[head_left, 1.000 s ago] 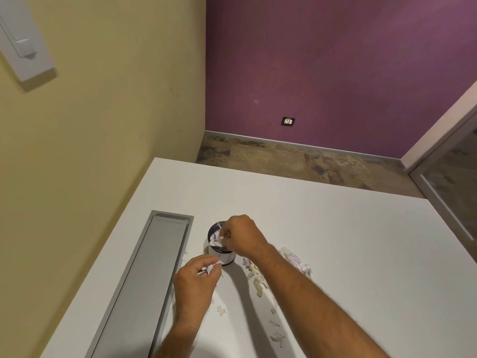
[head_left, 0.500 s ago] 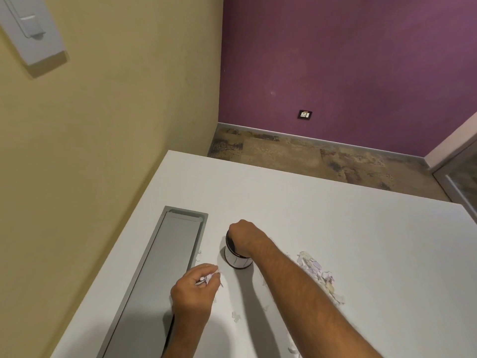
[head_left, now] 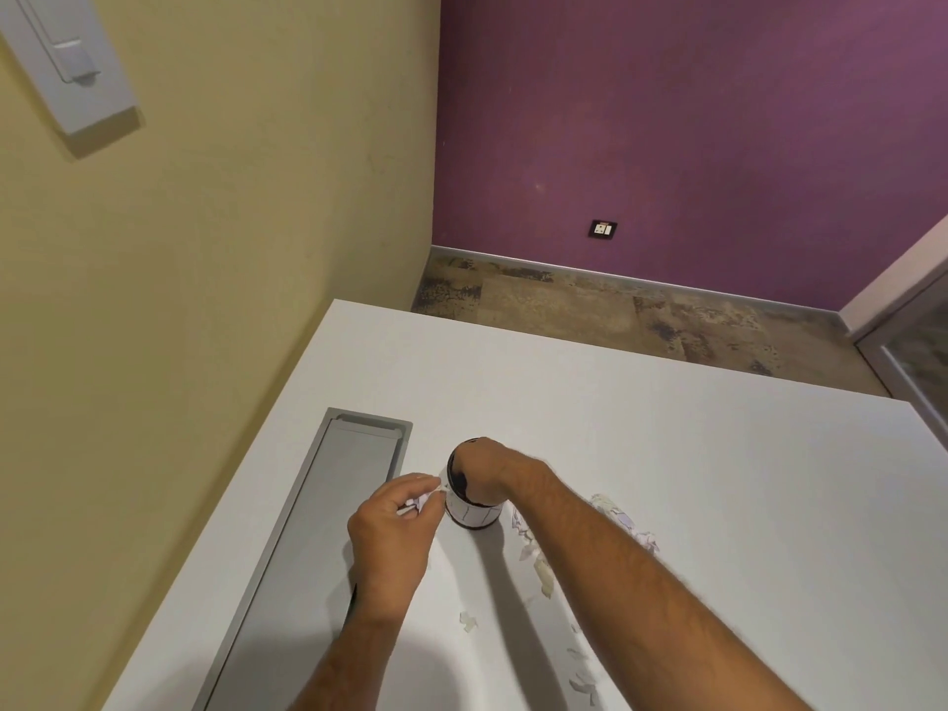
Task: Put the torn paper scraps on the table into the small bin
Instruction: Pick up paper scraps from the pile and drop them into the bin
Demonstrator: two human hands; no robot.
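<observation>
Torn white paper scraps (head_left: 538, 561) trail along my right forearm on the white counter (head_left: 667, 454). My right hand (head_left: 485, 467) plunges into the upright small dark cylindrical bin (head_left: 469, 510), its grip hidden. My left hand (head_left: 395, 526) pinches a crumpled scrap (head_left: 423, 500) just beside the bin. Open counter beyond.

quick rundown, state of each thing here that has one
small bin: upright on the table, right hand over its mouth
right hand: pushed into the bin's top, fingers hidden
left hand: pinches scraps beside the bin
loose scraps: lying on the table
grey hatch: closed
</observation>
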